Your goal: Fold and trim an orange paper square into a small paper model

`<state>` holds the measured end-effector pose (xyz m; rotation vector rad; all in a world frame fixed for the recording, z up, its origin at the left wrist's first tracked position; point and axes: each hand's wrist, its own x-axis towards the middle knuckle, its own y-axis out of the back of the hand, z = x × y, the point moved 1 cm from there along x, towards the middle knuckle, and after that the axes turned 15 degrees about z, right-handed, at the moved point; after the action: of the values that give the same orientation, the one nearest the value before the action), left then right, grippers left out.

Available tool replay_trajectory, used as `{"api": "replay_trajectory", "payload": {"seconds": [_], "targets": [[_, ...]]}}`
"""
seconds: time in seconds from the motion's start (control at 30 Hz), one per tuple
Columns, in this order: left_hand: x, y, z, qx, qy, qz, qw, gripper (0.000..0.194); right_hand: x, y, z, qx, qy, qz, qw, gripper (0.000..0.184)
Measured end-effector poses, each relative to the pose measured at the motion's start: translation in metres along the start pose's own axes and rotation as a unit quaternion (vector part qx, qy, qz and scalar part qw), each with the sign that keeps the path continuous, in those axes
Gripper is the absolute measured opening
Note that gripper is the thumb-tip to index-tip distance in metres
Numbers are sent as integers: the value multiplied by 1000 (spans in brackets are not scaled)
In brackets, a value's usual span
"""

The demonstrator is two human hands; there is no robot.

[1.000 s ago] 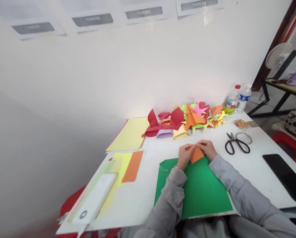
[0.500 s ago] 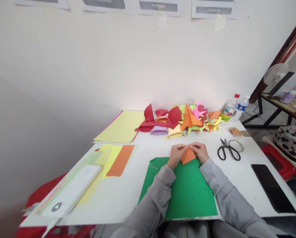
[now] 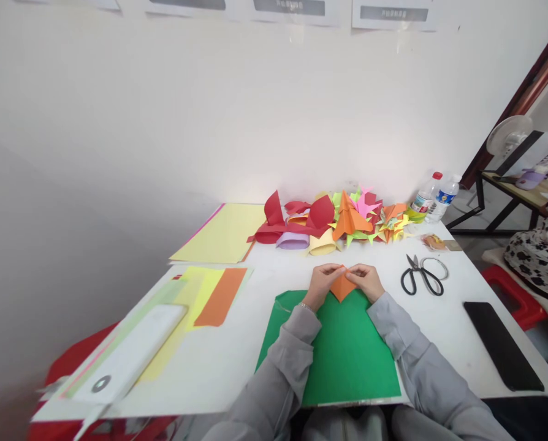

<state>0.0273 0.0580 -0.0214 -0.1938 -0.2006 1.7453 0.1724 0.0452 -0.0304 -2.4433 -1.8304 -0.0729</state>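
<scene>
Between both hands is a small folded piece of orange paper (image 3: 342, 288), one corner pointing down toward me. My left hand (image 3: 322, 283) pinches its upper left edge, and my right hand (image 3: 366, 280) pinches the upper right edge, the fingertips almost meeting at the top. Below lies a green sheet or board (image 3: 347, 349) on the white table. Behind the hands sits a pile of folded paper pieces, among them an orange paper plane (image 3: 349, 219), red curved shapes (image 3: 320, 215) and a purple paper roll (image 3: 293, 241).
Black-handled scissors (image 3: 422, 277) and a black phone (image 3: 502, 346) lie to the right; two plastic bottles (image 3: 444, 199) stand behind. Left are yellow paper sheets (image 3: 223, 229), an orange strip (image 3: 221, 297) and a white device with a cable (image 3: 131, 352). A patterned garment (image 3: 538, 251) shows at far right.
The orange paper has turned, so a corner now points toward me where a straight edge faced me before. Both hands still pinch it. The view has shifted slightly.
</scene>
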Motion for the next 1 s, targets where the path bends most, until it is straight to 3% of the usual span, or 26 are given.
{"api": "replay_trajectory", "payload": {"seconds": [0.23,0.5,1.0], "targets": [[3,2,-2,-43,3,22,999,24,-5,0,-3,38,-48,-7,998,31],[-1,1,-3,-37,9,-12,999,24,-4,3,-7,112,-59,45,991,24],[-8,-1,9,10,-80,-55,995,20,-4,2,-9,76,-15,52,996,22]]}}
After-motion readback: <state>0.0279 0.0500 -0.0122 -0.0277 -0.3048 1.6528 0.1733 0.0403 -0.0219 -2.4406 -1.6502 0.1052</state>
